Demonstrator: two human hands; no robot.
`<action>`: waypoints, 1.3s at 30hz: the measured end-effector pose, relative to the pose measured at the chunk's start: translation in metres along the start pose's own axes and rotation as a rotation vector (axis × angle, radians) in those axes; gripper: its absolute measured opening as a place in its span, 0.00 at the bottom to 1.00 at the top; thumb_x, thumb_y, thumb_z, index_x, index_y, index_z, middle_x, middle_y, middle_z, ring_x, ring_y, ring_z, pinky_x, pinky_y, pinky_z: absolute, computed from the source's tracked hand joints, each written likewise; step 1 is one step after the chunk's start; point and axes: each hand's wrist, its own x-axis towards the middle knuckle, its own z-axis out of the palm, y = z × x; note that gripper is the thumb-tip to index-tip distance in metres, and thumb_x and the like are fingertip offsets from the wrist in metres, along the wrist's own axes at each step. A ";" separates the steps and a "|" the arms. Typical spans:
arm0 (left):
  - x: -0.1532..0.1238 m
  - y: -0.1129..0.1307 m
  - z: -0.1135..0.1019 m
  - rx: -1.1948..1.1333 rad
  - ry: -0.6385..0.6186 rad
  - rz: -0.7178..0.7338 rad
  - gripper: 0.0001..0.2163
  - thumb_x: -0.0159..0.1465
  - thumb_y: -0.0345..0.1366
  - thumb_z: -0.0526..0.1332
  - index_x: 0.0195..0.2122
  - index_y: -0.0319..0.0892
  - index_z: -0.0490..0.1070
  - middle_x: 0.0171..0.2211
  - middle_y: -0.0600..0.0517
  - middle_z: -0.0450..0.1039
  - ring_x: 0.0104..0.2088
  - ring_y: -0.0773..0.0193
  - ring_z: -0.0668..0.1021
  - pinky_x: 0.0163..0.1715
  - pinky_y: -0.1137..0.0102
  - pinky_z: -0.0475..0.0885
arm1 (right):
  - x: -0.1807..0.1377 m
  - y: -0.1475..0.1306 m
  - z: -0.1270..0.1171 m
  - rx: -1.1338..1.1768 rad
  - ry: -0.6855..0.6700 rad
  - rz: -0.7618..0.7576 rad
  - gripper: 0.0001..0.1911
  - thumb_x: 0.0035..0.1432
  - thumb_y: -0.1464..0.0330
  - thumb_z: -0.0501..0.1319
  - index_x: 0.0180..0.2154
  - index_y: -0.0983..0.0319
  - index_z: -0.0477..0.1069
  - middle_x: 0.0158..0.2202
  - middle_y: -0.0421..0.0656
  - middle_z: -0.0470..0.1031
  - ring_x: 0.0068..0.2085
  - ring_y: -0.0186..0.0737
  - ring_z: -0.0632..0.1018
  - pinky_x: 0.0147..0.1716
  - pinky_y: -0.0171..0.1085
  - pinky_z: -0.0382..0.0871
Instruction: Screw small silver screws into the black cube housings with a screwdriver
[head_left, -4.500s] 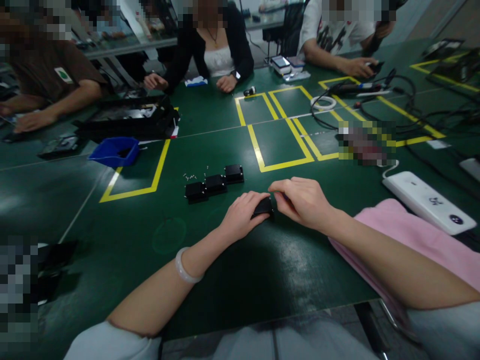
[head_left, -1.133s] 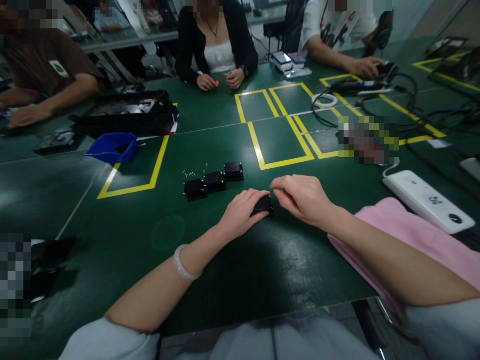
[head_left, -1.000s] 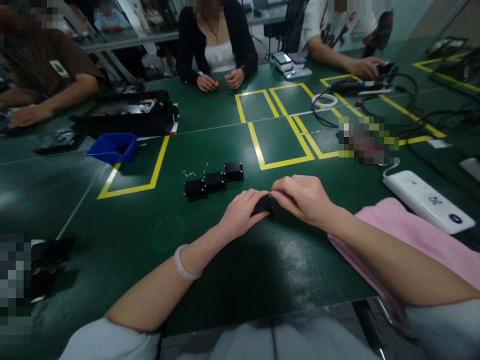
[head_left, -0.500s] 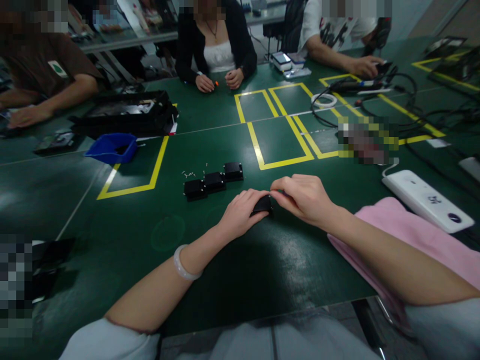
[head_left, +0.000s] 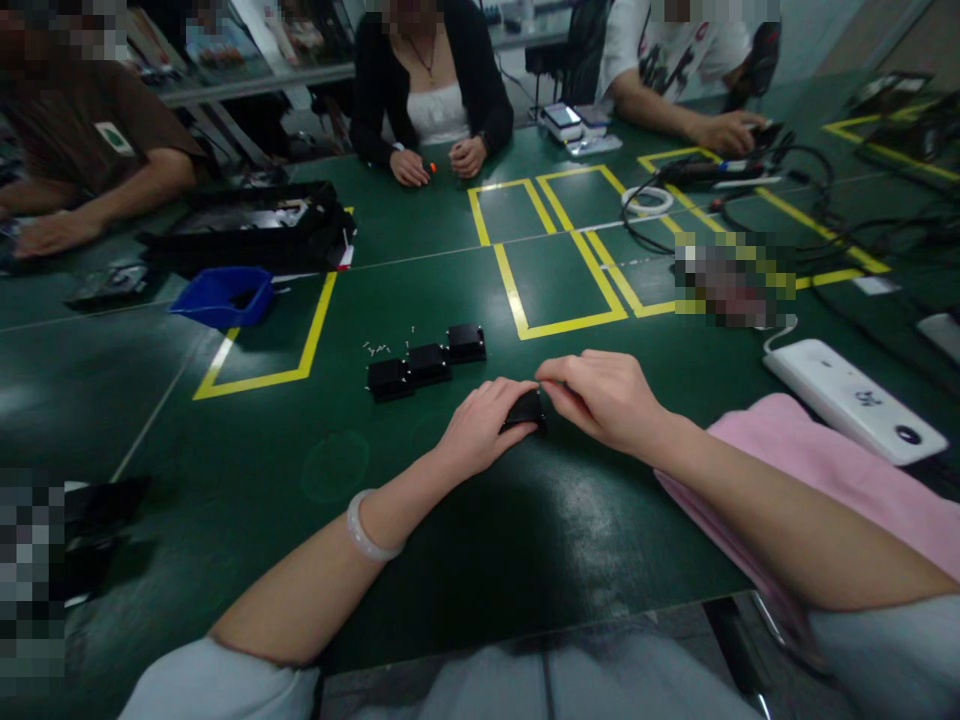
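My left hand (head_left: 484, 420) is closed around a small black block (head_left: 525, 408) on the green table, thumb along its near side and fingers over the far side. At the block's right end, my right hand (head_left: 604, 395) pinches with thumb and forefinger; whatever lies between those fingertips is too small to make out. Beyond my left hand, three similar black blocks (head_left: 427, 363) stand in a slanting row, with small shiny bits at their corners. Several tiny silvery screws (head_left: 379, 349) are scattered behind that row.
A blue tray (head_left: 223, 297) and a large black case (head_left: 247, 228) lie far left. To the right are a white power strip (head_left: 855, 400), a pink cloth (head_left: 787, 450) and black cables (head_left: 817, 170). Yellow tape marks the table (head_left: 420, 270). Several people sit across.
Almost nothing differs. My right hand has shifted very slightly left at the block's end, while my left hand and the row of blocks stay put.
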 end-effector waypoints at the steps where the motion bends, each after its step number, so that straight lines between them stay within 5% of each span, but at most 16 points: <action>1: 0.000 0.000 0.000 -0.001 0.000 -0.003 0.19 0.69 0.42 0.60 0.58 0.44 0.63 0.49 0.47 0.71 0.49 0.53 0.74 0.49 0.59 0.70 | 0.000 0.000 0.001 0.006 0.007 -0.004 0.10 0.70 0.70 0.52 0.38 0.63 0.71 0.27 0.40 0.78 0.26 0.34 0.76 0.30 0.34 0.64; 39: -0.001 -0.002 0.001 -0.008 0.016 0.019 0.20 0.69 0.43 0.60 0.59 0.44 0.62 0.51 0.46 0.71 0.49 0.52 0.73 0.48 0.58 0.70 | -0.003 0.003 0.003 0.047 -0.019 0.074 0.09 0.70 0.67 0.52 0.37 0.62 0.68 0.26 0.40 0.75 0.24 0.35 0.74 0.29 0.34 0.64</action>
